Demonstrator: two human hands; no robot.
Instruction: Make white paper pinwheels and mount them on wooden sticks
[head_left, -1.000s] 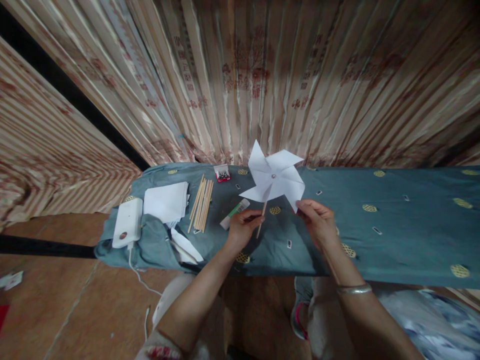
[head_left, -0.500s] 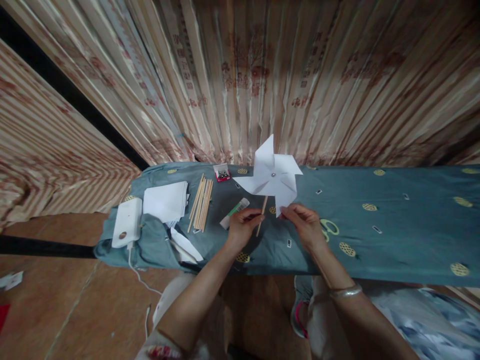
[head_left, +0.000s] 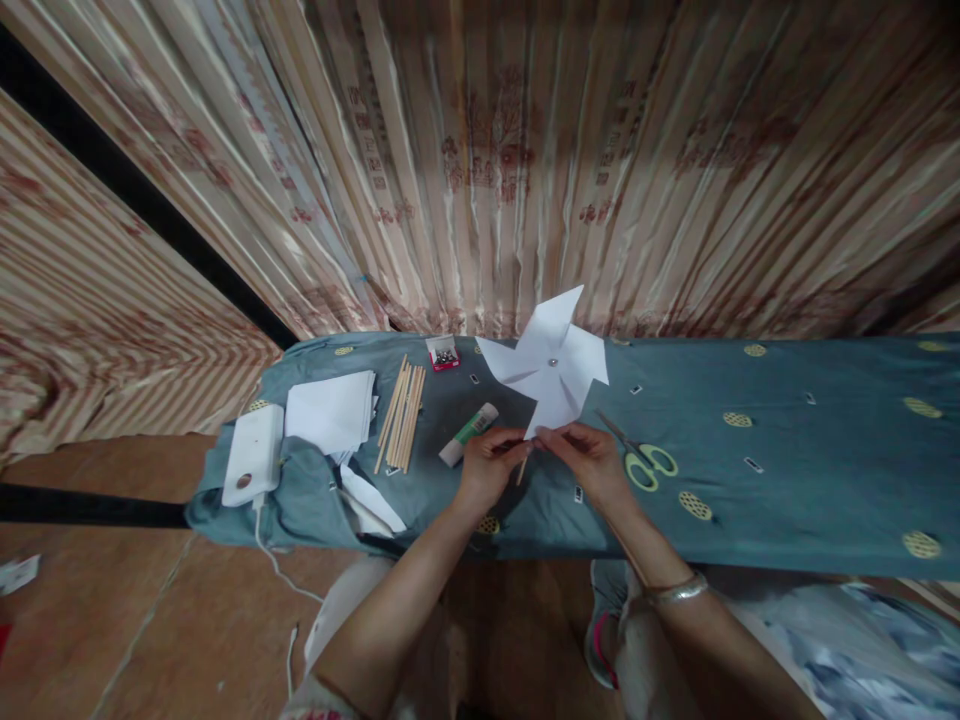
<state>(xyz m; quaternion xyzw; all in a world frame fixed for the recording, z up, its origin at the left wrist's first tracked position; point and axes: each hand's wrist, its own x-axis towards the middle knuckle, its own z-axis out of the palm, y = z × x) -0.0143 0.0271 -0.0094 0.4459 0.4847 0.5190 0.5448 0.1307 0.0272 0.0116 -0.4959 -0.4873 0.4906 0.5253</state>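
Note:
A white paper pinwheel (head_left: 553,362) with a silver pin at its centre is held up over the cloth-covered table. My left hand (head_left: 489,462) is closed around its wooden stick (head_left: 521,470), whose lower end shows below the fingers. With thumb and fingers, my right hand (head_left: 589,458) pinches the tip of the pinwheel's lowest blade, close beside the left fingertips. Left of my left hand lies a glue stick (head_left: 469,434). Scissors (head_left: 646,462) with light green handles rest just right of my right hand.
Several wooden sticks (head_left: 403,415) lie by a stack of white paper (head_left: 330,410). Behind them stands a small red box of pins (head_left: 443,353). A white device (head_left: 253,455) with a cable sits at the table's left end. A striped curtain (head_left: 480,180) hangs behind the table.
The pinwheel has turned clockwise. My right hand has moved left, bringing the pinched blade tip next to my left hand. More of the scissors now shows.

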